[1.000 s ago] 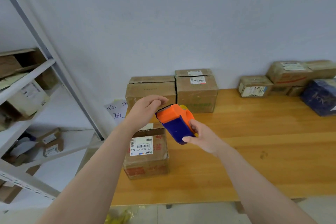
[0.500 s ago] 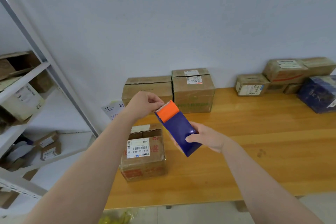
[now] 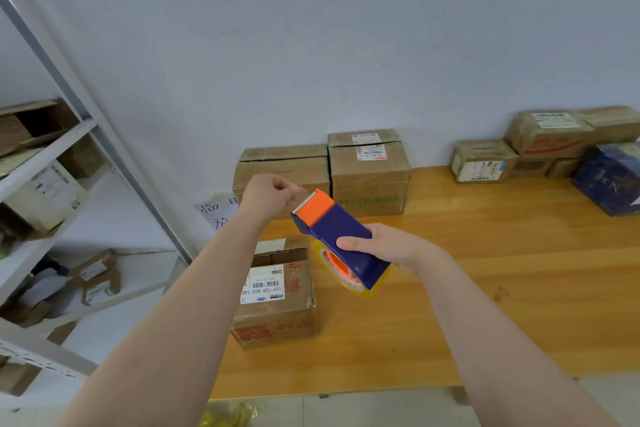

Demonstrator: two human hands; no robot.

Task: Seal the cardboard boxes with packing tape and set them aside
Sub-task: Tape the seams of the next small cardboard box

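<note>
Cardboard box, small and brown with a white barcode label, sits on the near-left part of the glossy wooden table, a corrugated edge showing at its top flaps. Above it the right hand wraps round a tape dispenser, blue-bodied, with an orange serrated head and a yellowish clear roll. The left hand pinches the tape end beside the teeth. Larger boxes stand far back against the wall.
</note>
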